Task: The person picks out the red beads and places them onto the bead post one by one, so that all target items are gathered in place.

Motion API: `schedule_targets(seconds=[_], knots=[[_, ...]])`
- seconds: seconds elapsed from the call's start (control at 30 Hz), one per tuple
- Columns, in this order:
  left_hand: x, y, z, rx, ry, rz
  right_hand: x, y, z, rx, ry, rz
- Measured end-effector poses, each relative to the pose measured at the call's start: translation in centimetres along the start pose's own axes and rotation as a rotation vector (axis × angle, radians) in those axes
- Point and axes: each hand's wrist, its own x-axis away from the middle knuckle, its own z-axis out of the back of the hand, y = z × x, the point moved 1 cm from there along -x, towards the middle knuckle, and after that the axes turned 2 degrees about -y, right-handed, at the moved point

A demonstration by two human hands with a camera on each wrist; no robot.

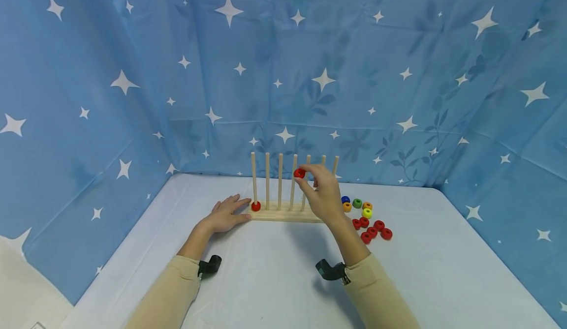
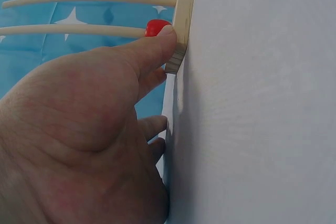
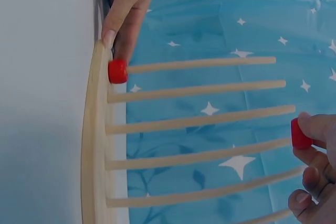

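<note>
Wooden peg rack [image 1: 283, 215] is standing at the centre of the head frame, 7 upright pegs rising from its base. Left of centre, the left hand [image 1: 226, 214] is bracketing the rack's left end between thumb and index finger, its other fingers spreading loosely. Right of centre, the right hand [image 1: 325, 194] is pinching 1 red ring [image 1: 299, 173] between thumb and index finger, near the top of the 4th peg from the left; whether ring and peg are touching, I cannot tell. Farther right, at least 11 loose rings [image 1: 372, 232] are lying on the table [image 1: 274, 280]: 6 red, 2 orange, and 1 each of green, yellow and blue, all seemingly left to place. Only 1 seated ring [image 1: 256, 206], also red, is resting at the leftmost peg's foot, so the loading is apparently just beginning; the right hand is partly hiding the rightmost pegs.
</note>
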Motion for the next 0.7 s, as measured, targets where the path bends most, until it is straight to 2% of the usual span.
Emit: schedule_targets(seconds=[0.4, 0.7], knots=[[-0.1, -0.1, 0.0, -0.016, 0.003, -0.002, -0.3, -1.3, -2.3, -0.021, 0.000, 0.050], [-0.1, -0.2, 0.0, -0.012, 0.001, 0.005, -0.3, -2.3, -3.2, -0.031, -0.029, 0.052]])
